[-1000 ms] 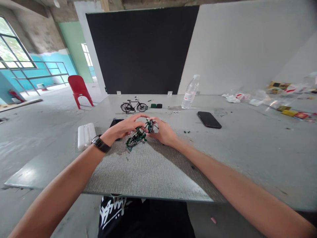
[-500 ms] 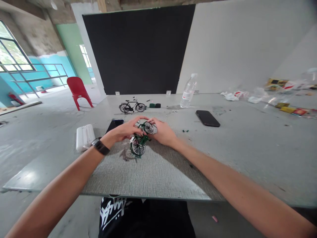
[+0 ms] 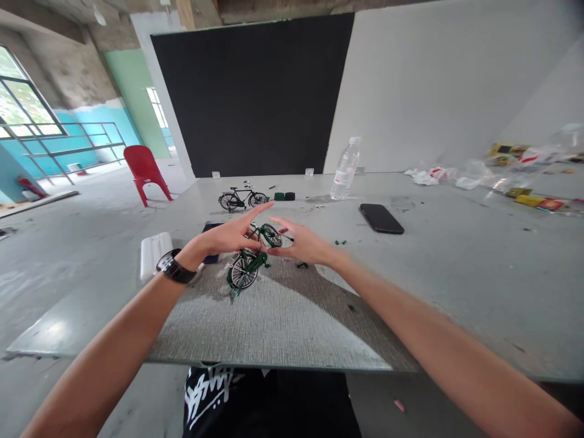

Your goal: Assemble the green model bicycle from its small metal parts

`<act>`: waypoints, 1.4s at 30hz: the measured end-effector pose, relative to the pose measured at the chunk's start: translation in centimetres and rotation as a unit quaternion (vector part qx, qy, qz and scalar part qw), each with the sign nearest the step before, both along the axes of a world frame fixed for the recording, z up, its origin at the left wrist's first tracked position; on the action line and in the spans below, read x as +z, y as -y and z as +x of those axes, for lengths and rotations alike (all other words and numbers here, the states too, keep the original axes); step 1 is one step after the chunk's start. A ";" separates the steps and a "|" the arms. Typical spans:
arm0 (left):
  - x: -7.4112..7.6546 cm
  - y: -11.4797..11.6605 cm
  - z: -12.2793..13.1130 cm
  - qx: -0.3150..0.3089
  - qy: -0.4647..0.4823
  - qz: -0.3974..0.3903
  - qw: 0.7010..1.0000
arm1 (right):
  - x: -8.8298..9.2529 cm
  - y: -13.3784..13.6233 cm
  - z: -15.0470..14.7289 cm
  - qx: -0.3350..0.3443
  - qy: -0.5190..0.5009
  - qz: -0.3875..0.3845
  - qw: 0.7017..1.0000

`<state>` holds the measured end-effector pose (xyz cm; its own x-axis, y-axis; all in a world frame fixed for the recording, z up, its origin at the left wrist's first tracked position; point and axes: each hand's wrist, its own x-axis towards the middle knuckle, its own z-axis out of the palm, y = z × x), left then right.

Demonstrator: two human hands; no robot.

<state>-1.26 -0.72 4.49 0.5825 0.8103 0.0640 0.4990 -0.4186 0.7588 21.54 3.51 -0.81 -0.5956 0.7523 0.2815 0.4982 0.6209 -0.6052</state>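
Note:
A small green model bicycle is tilted over the table, its rear wheel low and towards me. My left hand grips its frame from the left between thumb and fingers, the index finger stretched out forward. From the right, my right hand curls around the front wheel, thumb below and index finger above; its other fingers are partly hidden. A thin dark-tipped rod pokes out beside the right palm; I cannot tell whether it belongs to the bicycle. Just under the right hand lies a small dark green piece.
Behind stand a black model bicycle, green and black blocks and a water bottle. A phone lies right, tiny green bits nearer. At left are a white case and a dark flat object. Wrappers lie far right.
The model bicycle has shifted slightly left and towards me. My left index finger has straightened forward, and my right hand has opened somewhat around the front wheel, uncovering the dark green piece.

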 end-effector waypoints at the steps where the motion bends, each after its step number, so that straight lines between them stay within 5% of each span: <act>1: 0.3 -0.1 -0.1 -0.010 -0.007 -0.005 1.000 | 0.2 0.1 0.1 0.008 0.001 -0.008 1.000; 6: 0.9 -0.5 0.1 -0.017 -0.067 0.008 0.998 | 0.3 0.0 0.4 0.013 0.001 -0.042 0.999; 13: -0.1 -1.5 0.8 0.084 -0.123 0.085 0.985 | -0.3 -0.4 0.2 -0.020 -0.069 0.029 0.997; 22: -1.3 -1.3 1.0 0.165 -0.097 0.203 0.960 | 0.4 -0.4 0.3 -0.067 -0.035 0.058 0.995; 32: -2.5 -0.7 1.6 0.138 -0.091 0.164 0.973 | 0.0 -0.9 0.8 -0.012 -0.047 0.004 0.999; 42: -2.3 -0.2 2.5 0.142 -0.224 0.211 0.941 | 0.0 -1.8 1.5 0.026 0.020 0.026 0.999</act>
<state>1.28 -0.47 2.19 0.3913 0.8946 0.2157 0.8662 -0.4372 0.2421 23.08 5.34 -0.79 -0.6459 0.7046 0.2938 0.4874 0.6768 -0.5517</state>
